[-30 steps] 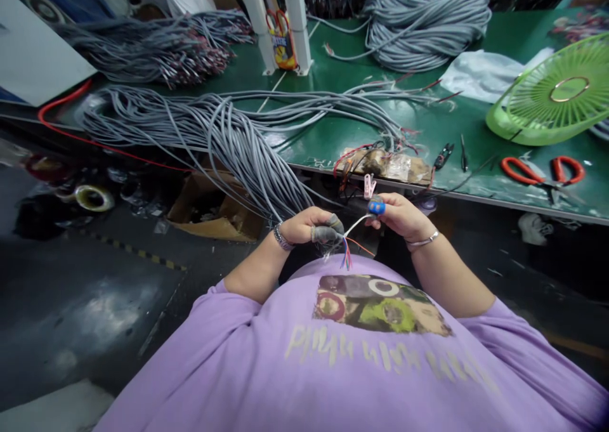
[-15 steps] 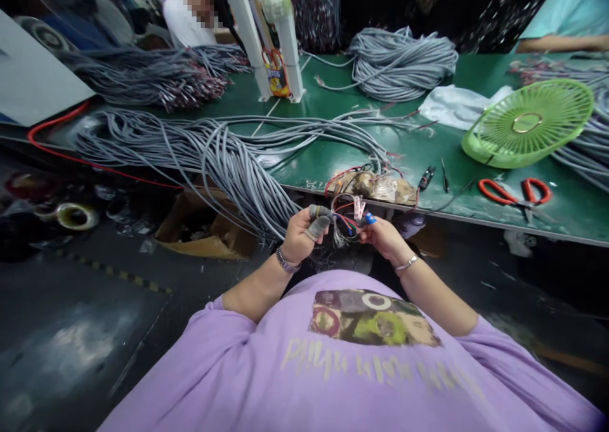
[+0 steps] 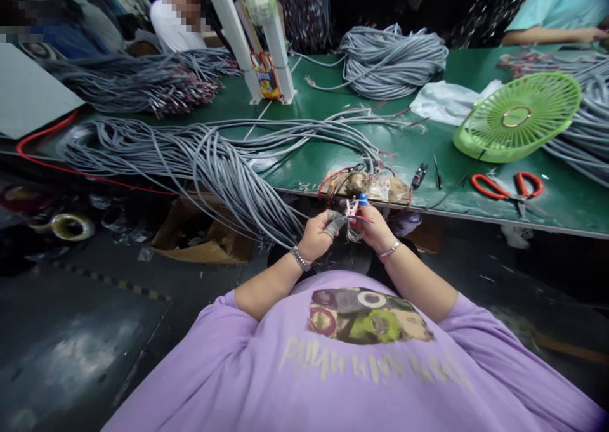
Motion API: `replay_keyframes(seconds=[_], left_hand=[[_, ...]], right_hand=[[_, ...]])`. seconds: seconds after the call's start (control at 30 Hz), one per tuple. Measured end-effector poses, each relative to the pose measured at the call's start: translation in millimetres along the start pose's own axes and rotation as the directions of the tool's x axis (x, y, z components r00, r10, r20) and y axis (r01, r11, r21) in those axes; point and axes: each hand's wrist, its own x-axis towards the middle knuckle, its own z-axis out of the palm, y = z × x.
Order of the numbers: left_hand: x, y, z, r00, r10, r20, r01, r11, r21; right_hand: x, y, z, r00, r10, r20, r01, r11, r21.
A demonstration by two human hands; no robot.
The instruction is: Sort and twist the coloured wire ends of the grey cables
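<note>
The left hand (image 3: pixel 316 236), its thumb and finger wearing grey covers, is pinching the base of some coloured wires (image 3: pixel 365 219), which are fanning out towards the right hand (image 3: pixel 378 231). That right hand is reaching in just beside them, its blue-wrapped thumb pointing up, though I cannot tell whether its fingers are closing on any wire. The wires are sitting between the two hands, in front of the desk (image 3: pixel 309 159), and a pink clip (image 3: pixel 352 207) is showing right there at the fingertips. Just beyond, a board (image 3: pixel 398 191) is lying along the desk's front edge. To its right, a black cutter (image 3: pixel 419 176), a thin pointed tool (image 3: pixel 438 172) and orange-handled scissors (image 3: pixel 529 184) are resting on the green top, with a green fan (image 3: pixel 537 111) standing behind the scissors. On the left, a thick bundle of grey cables (image 3: pixel 238 178) is drooping over the edge towards the left hand, and another coil (image 3: pixel 392 64) is lying farther back
</note>
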Motion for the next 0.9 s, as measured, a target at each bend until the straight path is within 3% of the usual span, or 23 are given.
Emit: replay_keyframes(seconds=[0.1, 0.17, 0.5, 0.9], left_hand=[[2, -2, 1.7, 1.000, -0.026, 0.016, 0.026, 1.000, -0.002], [2, -3, 2.6, 0.998, -0.053, 0.029, 0.053, 0.999, -0.009], [-1, -7, 3.6, 0.992, -0.080, 0.097, 0.078, 0.997, 0.022], [-6, 3, -0.4, 0.980, -0.114, 0.164, 0.112, 0.993, 0.022]], right_hand=[[4, -2, 4, 0.983, 0.168, 0.073, -0.179, 0.965, 0.192], [6, -2, 7, 0.978, 0.197, 0.072, -0.209, 0.941, 0.265], [11, 7, 15, 0.998, 0.069, -0.004, -0.064, 0.938, 0.340], [6, 9, 18, 0.994, 0.095, 0.045, -0.105, 0.909, 0.403]])
